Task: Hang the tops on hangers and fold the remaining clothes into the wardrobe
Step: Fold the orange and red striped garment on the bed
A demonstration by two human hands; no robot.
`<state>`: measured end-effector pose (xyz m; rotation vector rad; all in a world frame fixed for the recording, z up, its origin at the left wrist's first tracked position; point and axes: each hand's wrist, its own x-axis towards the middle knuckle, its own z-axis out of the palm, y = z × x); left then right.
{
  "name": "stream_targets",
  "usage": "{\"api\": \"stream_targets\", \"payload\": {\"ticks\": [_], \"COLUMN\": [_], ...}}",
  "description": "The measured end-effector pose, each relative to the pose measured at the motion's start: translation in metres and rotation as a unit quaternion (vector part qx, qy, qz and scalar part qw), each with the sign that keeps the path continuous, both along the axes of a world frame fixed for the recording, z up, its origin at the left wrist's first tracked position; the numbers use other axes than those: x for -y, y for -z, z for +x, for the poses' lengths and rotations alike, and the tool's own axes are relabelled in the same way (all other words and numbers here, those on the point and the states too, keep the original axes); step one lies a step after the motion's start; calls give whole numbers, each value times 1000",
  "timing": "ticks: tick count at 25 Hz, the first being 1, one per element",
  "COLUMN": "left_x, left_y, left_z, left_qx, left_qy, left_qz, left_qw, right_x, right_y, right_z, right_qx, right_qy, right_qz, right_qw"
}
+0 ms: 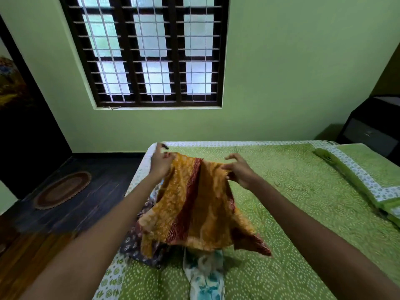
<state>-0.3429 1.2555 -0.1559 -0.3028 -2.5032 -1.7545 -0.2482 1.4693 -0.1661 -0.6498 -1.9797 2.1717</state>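
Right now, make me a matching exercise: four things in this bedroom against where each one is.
1. mustard-yellow and maroon printed garment
2. white and teal printed cloth
3. brown oval woven mat
4. dark barred window

a. on the dark floor, left of the bed
b. in the green wall
c. held up by both hands
d. lying on the green bedspread, nearest the camera

Pairs: 1-c, 2-d, 3-a, 4-b

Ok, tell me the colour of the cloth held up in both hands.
Mustard-yellow printed cloth with dark red bands, head view.
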Motion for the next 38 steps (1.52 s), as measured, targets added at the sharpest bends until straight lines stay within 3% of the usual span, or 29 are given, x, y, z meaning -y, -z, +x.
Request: {"api": "stream_targets", "payload": {"ticks": [2,3,8,10,11,13,15,17,18,20,21,23,24,28,31,32,35,38], "left_x": [-24,-32,-44,-42,-43,-43,-37,-24,-16,-3,2,11,14,16,11,8,0,-12], "left_y": [-3,-6,-30,-36,-38,-43,-48,-55,-58,-61,-61,-59,-57,-61,-68,-69,-49,-34], "left_z": [11,14,25,26,25,24,21,13,9,3,0,-5,-7,-5,-5,-5,-3,6], "left_qx": [-69,-94,-54,-122,-159,-208,-235,-258,-267,-271,-268,-248,-235,-223,-216,-197,-130,-113], "left_qy": [158,188,221,216,207,192,186,184,188,190,176,138,132,132,77,83,146,129], "left_qz": [-102,-148,-130,-207,-232,-240,-221,-193,-186,-203,-214,-232,-243,-246,-154,-157,-291,-248], "left_qw": [980,967,965,946,937,929,928,929,927,922,923,930,932,934,961,964,937,954], "right_x": [27,34,34,33,33,26,12,-7,-16,-36,-45,-55,-58,-58,-61,-59,-57,-72], "right_y": [-11,-16,-35,-39,-40,-41,-39,-27,-20,-9,-10,-20,-29,-74,-90,-85,-50,-45], "right_z": [-3,-5,-7,-7,-7,-7,-5,-3,0,3,5,5,4,7,14,15,18,31], "right_qx": [-22,-34,-44,-71,-84,-107,-55,57,94,75,38,-20,-28,-43,-161,-156,-30,-19], "right_qy": [-47,-52,6,-21,-39,-74,-123,-190,-208,-176,-133,-76,-88,-163,-3,21,-66,-35], "right_qz": [-27,-23,-26,46,131,385,613,691,704,736,747,715,692,673,662,671,705,685], "right_qw": [998,998,999,996,987,914,778,695,673,649,651,695,716,720,732,724,705,728]}}
